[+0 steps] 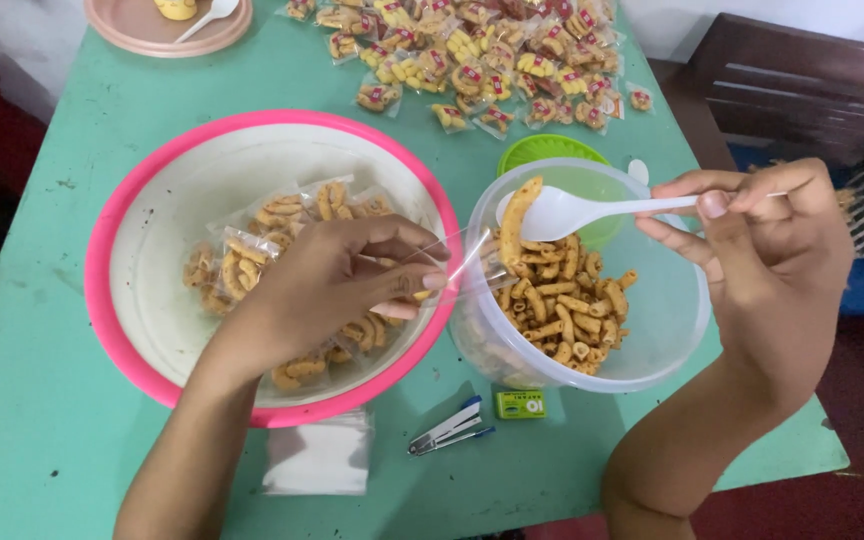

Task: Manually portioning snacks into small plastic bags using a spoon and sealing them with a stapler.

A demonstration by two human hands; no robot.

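My left hand (327, 285) pinches a small clear plastic bag (462, 262) open at the rim between two bowls. My right hand (762, 240) holds a white plastic spoon (577, 210) by its handle, with one long orange snack piece (514, 222) on its bowl, just above the bag's mouth. Under the spoon stands a clear plastic bowl (677, 330) holding several loose orange snack pieces (562, 305). A big white basin with a pink rim (142, 255) on the left holds several filled small bags (252, 250).
On the green table (42, 400) lie a stapler (449, 428), a small green box (520, 404) and a stack of empty clear bags (320, 455). Sealed snack packets (482, 50) are heaped at the back, beside a pink plate (132, 35). A green lid (542, 155) sits behind the clear bowl.
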